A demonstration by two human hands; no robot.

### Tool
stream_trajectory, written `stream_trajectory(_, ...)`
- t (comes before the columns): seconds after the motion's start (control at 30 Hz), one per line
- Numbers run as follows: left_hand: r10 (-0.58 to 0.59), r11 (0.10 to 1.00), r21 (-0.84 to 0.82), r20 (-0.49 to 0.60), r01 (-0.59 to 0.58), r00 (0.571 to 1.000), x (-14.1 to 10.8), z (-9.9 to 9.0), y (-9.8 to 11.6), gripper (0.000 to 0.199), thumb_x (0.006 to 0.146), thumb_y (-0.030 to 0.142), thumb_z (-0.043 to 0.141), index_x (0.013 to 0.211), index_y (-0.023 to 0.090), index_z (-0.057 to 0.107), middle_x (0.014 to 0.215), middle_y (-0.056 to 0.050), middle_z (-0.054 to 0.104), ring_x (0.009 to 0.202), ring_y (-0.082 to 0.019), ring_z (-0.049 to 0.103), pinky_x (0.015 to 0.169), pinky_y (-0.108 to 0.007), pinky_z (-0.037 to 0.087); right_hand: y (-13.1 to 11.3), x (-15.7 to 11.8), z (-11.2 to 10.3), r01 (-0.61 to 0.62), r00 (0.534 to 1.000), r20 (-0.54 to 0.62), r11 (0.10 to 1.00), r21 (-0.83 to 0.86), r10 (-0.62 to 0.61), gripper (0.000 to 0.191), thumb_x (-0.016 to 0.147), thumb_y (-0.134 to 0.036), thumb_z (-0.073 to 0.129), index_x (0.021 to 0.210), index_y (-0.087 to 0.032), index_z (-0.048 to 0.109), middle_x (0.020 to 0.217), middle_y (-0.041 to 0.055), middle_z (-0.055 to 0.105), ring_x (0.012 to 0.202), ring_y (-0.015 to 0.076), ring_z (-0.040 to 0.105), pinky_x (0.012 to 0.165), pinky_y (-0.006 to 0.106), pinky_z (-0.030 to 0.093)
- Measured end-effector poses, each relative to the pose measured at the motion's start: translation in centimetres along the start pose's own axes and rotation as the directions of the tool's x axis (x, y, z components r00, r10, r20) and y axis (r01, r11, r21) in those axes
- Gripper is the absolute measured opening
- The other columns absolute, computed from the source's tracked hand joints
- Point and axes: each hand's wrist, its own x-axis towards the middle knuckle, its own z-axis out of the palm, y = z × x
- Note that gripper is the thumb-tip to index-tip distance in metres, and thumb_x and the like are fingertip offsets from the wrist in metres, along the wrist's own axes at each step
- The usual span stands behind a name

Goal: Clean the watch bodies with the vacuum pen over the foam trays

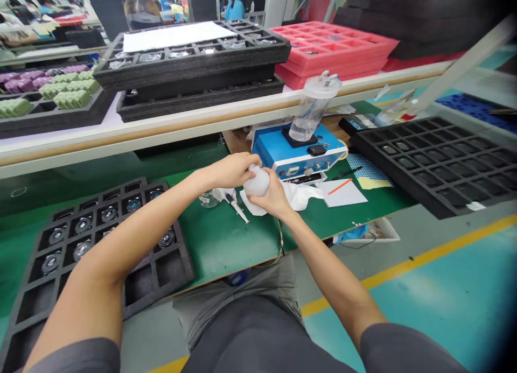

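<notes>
A milky white squeeze bulb (257,182) sits between my two hands over the green bench mat (230,244). My left hand (230,171) wraps its top, and my right hand (271,198) cups it from below. Just beneath them lie a white cloth (297,196) and a small syringe (237,207). A small glass jar (209,199) stands left of my hands. Below my left forearm, a black foam tray (109,244) holds several round metal-and-black parts. Behind my hands stands a blue bench unit (299,152) topped by a clear plastic canister (313,109).
A raised white shelf (161,131) crosses behind the bench, carrying stacked black foam trays and red foam trays (331,50). Another black foam tray (436,157) sits at right, near a paper sheet with an orange pen (339,192). A co-worker in blue (235,4) stands far back.
</notes>
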Motion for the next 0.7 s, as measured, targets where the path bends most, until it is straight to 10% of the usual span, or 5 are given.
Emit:
stream_trajectory(0.27,-0.340,0.906,0.206,-0.166,0.369,0.926,0.7,1.4,1.8,0.067,0.097,0.070,0.042,0.103,0.011,0.072,0.099,-0.022,0.075,0.101,-0.041,0.073,0.078,-0.043,0.053,0.2,-0.2,1.0,0.027,0.999,-0.022,0.998,-0.052,-0.028,0.085,0.062,-0.036,0.078,0.137,-0.019,0.045,0.139,0.0199,0.059,0.133,0.0404,0.057,0.115,0.060,0.045)
stream_trajectory(0.5,0.009,0.999,0.045,-0.006,-0.008,1.000,-0.5,0.0,0.1,0.033,0.095,0.027,0.054,0.126,0.018,0.065,0.120,-0.013,0.071,0.107,-0.028,0.070,0.087,-0.036,0.052,0.2,0.2,0.4,0.067,0.997,0.032,0.996,-0.057,-0.065,0.083,0.062,-0.034,0.081,0.137,-0.022,0.045,0.136,0.0161,0.060,0.129,0.0368,0.059,0.111,0.055,0.049)
stream_trajectory(0.7,-0.429,0.887,0.079,-0.224,0.455,0.875,-0.9,0.6,1.6,0.062,0.103,0.059,0.039,0.099,0.008,0.073,0.099,-0.021,0.073,0.102,-0.039,0.071,0.085,-0.044,0.051,0.2,-0.4,1.2,0.087,0.996,0.037,0.993,-0.075,-0.085,0.084,0.062,-0.036,0.080,0.136,-0.022,0.043,0.137,0.0169,0.058,0.130,0.0387,0.057,0.111,0.058,0.047)
